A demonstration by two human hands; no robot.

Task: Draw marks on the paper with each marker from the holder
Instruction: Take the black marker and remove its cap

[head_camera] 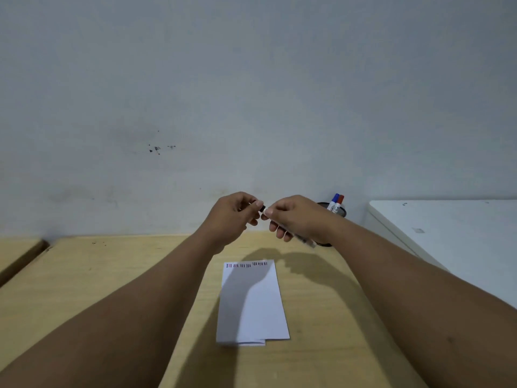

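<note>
Both hands are raised above the far edge of the wooden table. My right hand (296,217) grips the white barrel of a marker (303,240), whose rear end sticks out below the palm. My left hand (235,214) pinches the marker's black cap (262,209) at its front end; whether the cap is on or off I cannot tell. A folded white paper (251,303) lies on the table below the hands, with a row of short red, blue and black marks (246,265) along its far edge. The dark round holder (338,211) stands behind my right hand with a blue marker (334,201) and a red marker (340,203) in it.
A grey wall rises directly behind the table (112,275). A white cabinet or appliance top (447,233) adjoins the table on the right. A gap and a second wooden surface (16,253) show at the far left.
</note>
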